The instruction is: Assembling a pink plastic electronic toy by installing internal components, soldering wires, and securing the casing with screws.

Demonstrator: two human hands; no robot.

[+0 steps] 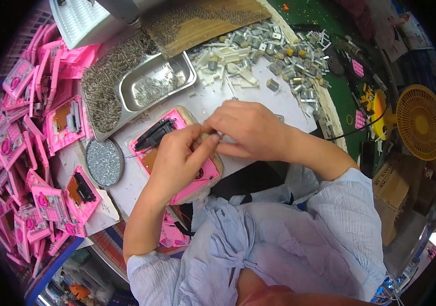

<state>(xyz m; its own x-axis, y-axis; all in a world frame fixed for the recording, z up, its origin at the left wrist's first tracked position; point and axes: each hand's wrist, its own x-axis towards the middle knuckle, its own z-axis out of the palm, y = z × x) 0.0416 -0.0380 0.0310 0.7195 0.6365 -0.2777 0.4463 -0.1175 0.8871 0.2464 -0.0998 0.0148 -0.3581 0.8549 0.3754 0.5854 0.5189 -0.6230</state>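
Observation:
My left hand (177, 158) and my right hand (251, 128) meet above a pink plastic toy housing (181, 120). Fingers of both hands are pinched together, almost touching; whatever is between them is too small or hidden to make out. A black plastic part (156, 133) sits in the upper left of the housing, beside a brown board (148, 159) partly covered by my left hand. Under the housing lies a pale padded rest (219, 164) on the white worktop (208, 109).
Many pink housings (9, 145) are heaped at the left. Beyond my hands are a metal tray (191, 76), a heap of screws (100, 94), white plastic parts (231, 56) and small silver motors (299, 69). A round dish (104, 162) holds tiny silver pieces. A yellow fan (421, 122) stands right.

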